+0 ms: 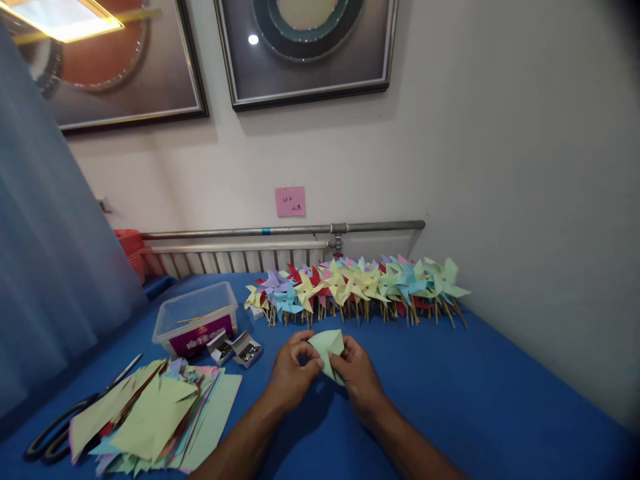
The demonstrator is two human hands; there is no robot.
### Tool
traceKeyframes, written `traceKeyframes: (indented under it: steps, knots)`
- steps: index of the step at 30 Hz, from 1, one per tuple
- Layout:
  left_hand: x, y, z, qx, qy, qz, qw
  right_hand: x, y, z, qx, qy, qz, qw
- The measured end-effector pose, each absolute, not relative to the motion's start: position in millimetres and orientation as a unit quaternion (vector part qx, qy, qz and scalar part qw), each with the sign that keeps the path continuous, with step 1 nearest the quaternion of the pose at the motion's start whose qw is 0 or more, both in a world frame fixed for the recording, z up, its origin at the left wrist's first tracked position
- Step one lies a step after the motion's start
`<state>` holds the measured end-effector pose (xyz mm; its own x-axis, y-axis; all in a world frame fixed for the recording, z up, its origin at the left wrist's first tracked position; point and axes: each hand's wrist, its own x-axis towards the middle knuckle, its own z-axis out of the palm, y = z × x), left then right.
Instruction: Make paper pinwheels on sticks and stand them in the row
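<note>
One blue table (475,400) is filling the lower half of the view and butting against a pale wall at the far edge. One long row of finished paper pinwheels (360,287) is standing along that far edge: yellow, green, light blue, purple and red blades on thin wooden sticks, packed touching one another. One loose stack of cut coloured paper sheets (160,417) is lying at the near left, mostly pale green and yellow with pink and blue edges showing beneath. One clear plastic box (196,319) with a purple label is sitting behind the stack, with a few thin sticks lying inside. One pair of black-handled scissors (65,427) is lying at the left edge of the stack, partly tucked under it. Two small open boxes (236,348) are resting just beside the plastic box.

One pale green paper piece (327,350) is being held just above the table's middle, in front of the pinwheel row. It is square-cut, with corners folding inward toward the centre, showing a pointed tip at the bottom and a curved flap on top. The left hand (293,373) is pinching its left edge between thumb and fingers; the right hand (357,377) is gripping its right side likewise.
</note>
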<state>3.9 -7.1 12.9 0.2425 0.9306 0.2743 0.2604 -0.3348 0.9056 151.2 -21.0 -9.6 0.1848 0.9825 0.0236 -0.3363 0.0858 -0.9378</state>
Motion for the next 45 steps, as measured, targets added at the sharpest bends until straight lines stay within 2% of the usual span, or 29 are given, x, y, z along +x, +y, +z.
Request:
traceKeyframes:
  steps: [22,34,39,43,45]
  knots:
    - [7.6,-13.9,12.7,0.697,0.544,0.401,0.24,147.6,-24.1,-10.3,-0.411,-0.377,0.555,0.617]
    - [9.5,-21.3,14.8,0.743,0.528,0.372,0.175,148.6,-18.6,-21.4,-0.439,-0.409,0.526,0.603]
    - [7.5,-13.3,13.3,0.692,0.521,0.436,0.243,151.2,-17.0,-20.1,-0.455,-0.411,0.501,0.611]
    - [6.0,-0.6,12.2,0.533,0.536,0.477,0.448,153.5,-18.2,-16.0,-0.449,-0.413,0.5,0.614]
    - [6.8,1.9,12.2,0.467,0.497,0.475,0.556,153.9,-19.0,-14.5,-0.447,-0.416,0.5,0.614]
